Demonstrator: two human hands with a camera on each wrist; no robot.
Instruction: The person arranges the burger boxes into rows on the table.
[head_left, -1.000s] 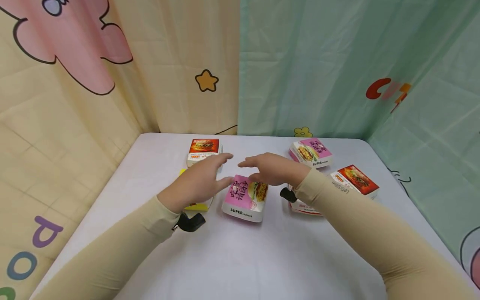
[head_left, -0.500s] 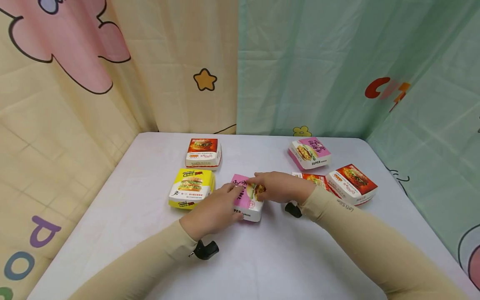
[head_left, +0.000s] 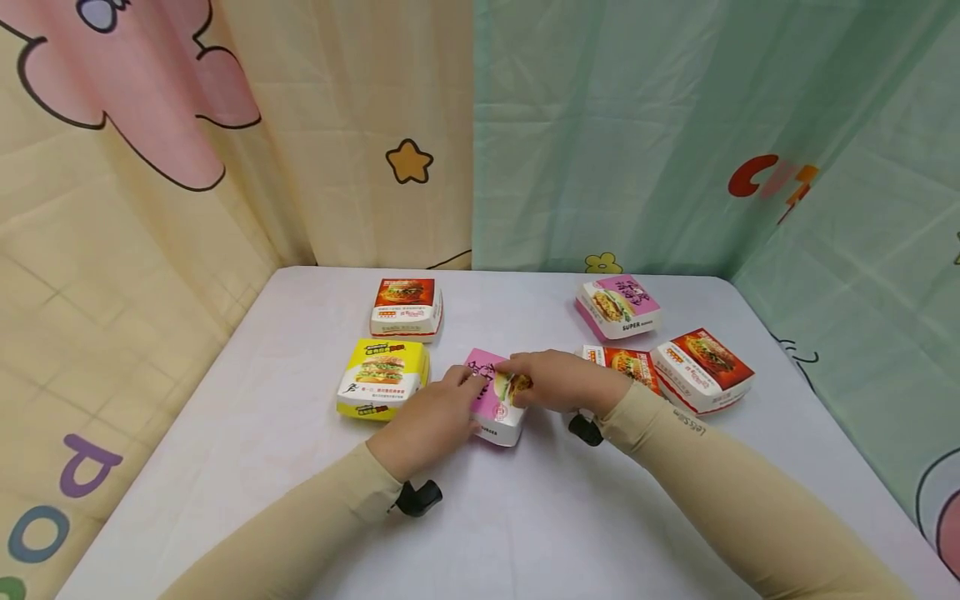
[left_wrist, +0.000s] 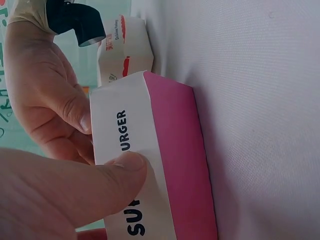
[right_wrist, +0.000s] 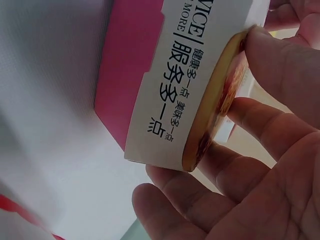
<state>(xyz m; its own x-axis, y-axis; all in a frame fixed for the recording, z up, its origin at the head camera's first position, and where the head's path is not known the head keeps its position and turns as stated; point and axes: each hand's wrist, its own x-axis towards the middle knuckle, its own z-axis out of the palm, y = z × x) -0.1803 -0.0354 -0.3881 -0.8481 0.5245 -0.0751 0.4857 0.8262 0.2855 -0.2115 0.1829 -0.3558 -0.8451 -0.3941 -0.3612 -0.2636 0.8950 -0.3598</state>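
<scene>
A pink and white burger box [head_left: 501, 427] printed "SUPER BURGER" lies on the white table between both hands. My left hand [head_left: 431, 421] grips it from the left. In the left wrist view, the thumb [left_wrist: 131, 172] presses on the white lettered side, while its other fingers are mostly hidden. From the right, my right hand [head_left: 566, 379] holds the same box. Its thumb [right_wrist: 257, 45] lies at the top edge in the right wrist view, with the fingers curved along the burger-printed end of the carton [right_wrist: 165, 95].
To the left are a yellow burger box [head_left: 384, 375] and, behind it, a red-topped one [head_left: 407, 304]. Another pink box [head_left: 618, 307] stands at back right, near two red-topped boxes, one [head_left: 705, 367] outermost and one [head_left: 618, 358] partly behind the right arm. Curtains surround the table.
Both hands came down from above the pink burger box onto it, the left moving toward the front and right. Over the last half second, hands and box have barely shifted.
</scene>
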